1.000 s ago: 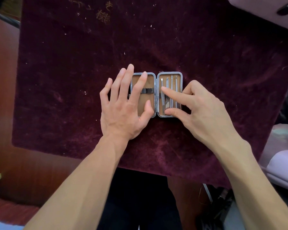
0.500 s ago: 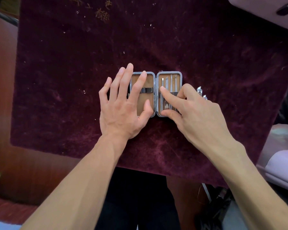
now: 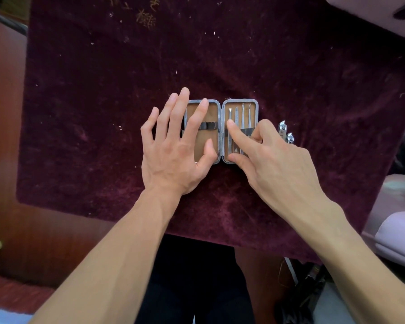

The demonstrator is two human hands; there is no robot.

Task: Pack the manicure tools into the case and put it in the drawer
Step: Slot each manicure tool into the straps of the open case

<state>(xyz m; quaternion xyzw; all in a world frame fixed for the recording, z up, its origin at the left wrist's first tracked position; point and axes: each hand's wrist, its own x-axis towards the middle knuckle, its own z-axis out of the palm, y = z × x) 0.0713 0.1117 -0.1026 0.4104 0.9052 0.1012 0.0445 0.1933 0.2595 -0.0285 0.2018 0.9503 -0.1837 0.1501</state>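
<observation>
A small metal-framed case (image 3: 240,101) with tan lining lies open on the dark red velvet cloth (image 3: 290,66). My left hand (image 3: 173,157) rests flat on its left half, fingers spread over the black strap (image 3: 209,125). Several slim steel tools (image 3: 243,115) sit side by side in the right half. My right hand (image 3: 274,164) presses its straight index fingertip on the leftmost tool, the thumb touches the case's lower edge, and the other fingers are curled. Two silver nail clippers (image 3: 284,132) lie on the cloth just right of the case, partly hidden by my right knuckles.
The cloth covers a reddish wooden table (image 3: 45,242), with bare wood showing on the left. A lilac object (image 3: 372,5) juts in at the top right and another lilac item (image 3: 398,218) sits at the right edge. No drawer is in view.
My right hand has drawn back slightly toward me, uncovering the two nail clippers beside the case. Its index finger stays on the tools. My left hand has not moved.
</observation>
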